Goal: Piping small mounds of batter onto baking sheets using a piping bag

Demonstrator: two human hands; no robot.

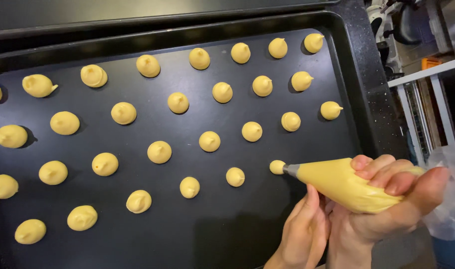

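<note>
Right hand [392, 194] clenched round piping bag [342, 187], squeezing; left hand [304, 231] fingers half-curled under, steadying nozzle [290, 170] over small mound [276, 167], lower right of tray [212, 229].

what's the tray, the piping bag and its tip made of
Tray: seemingly dark metal with a matte coating; thin raised rim. Piping bag: clear thin plastic, the yellow batter showing through, crinkled loose end. Tip: grey and smooth, probably metal, possibly plastic.
</note>
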